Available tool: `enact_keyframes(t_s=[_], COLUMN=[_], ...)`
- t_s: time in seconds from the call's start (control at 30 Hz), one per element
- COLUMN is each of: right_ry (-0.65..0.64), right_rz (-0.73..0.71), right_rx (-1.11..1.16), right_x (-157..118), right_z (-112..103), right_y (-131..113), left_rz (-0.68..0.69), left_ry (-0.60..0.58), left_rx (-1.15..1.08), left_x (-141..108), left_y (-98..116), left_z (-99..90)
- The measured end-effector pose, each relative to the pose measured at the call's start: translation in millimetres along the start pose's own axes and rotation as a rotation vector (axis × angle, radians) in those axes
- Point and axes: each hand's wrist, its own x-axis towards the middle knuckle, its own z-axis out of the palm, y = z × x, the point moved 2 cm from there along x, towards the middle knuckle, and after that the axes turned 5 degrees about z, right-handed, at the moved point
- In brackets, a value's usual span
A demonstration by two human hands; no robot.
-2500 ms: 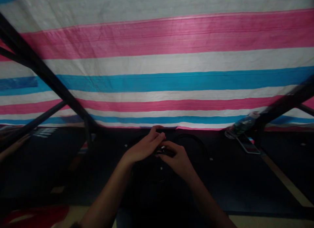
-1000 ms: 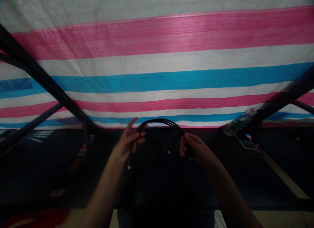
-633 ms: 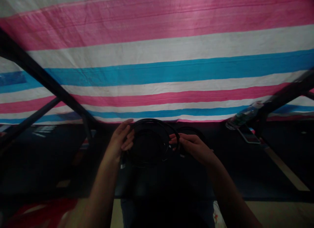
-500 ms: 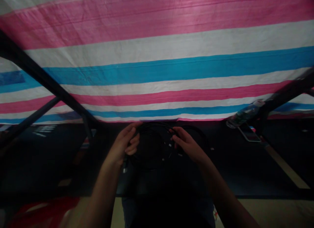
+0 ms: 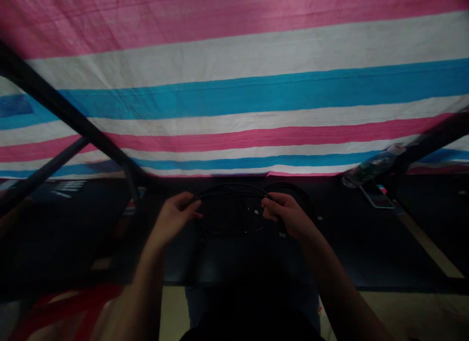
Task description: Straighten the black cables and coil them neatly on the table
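Observation:
A thin black cable (image 5: 230, 188) is bent in loops between my two hands, over the dark tabletop. My left hand (image 5: 176, 215) pinches it at the left side, thumb against fingers. At the right side my right hand (image 5: 284, 210) is closed round the cable. Small white tags (image 5: 256, 211) show near the lower loops. More coiled black cable (image 5: 293, 187) lies on the table just behind my right hand. The dim light hides where the cable's ends run.
A striped pink, white and blue sheet (image 5: 234, 96) hangs behind the black table (image 5: 359, 253). At the back right a clear bottle (image 5: 372, 167) leans near a phone (image 5: 377, 195). Dark metal bars (image 5: 62, 104) slant at both sides. A red stool (image 5: 69, 311) stands lower left.
My hands have moved apart, the left one going left and the right one slightly right. The cable between them is stretched into a wider, flatter arc. The view has shifted slightly.

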Motion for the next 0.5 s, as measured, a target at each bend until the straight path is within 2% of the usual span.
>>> enact_keyframes(t_s=[0.17, 0.27, 0.33, 0.4, 0.5], right_ry=[-0.079, -0.084, -0.092, -0.142, -0.266], right_rz=[-0.001, -0.156, -0.349, -0.541, -0.675], right_rx=[-0.109, -0.389, -0.719, -1.054, -1.397], right_x=[9, 10, 9, 9, 15], right_z=[11, 12, 9, 7, 4], right_y=[11, 0, -11, -17, -8], left_rz=[0.130, 0.266, 0.433, 0.611, 0.742], left_ry=[0.096, 0.153, 0.097, -0.025, -0.173], left_rx=[0.026, 0.260, 0.520, 0.725, 0.836], left_x=[5, 7, 10, 16, 30], left_y=[-21, -33, -42, -54, -77], left_z=[1.6, -4.1, -12.6, -24.0, -42.1])
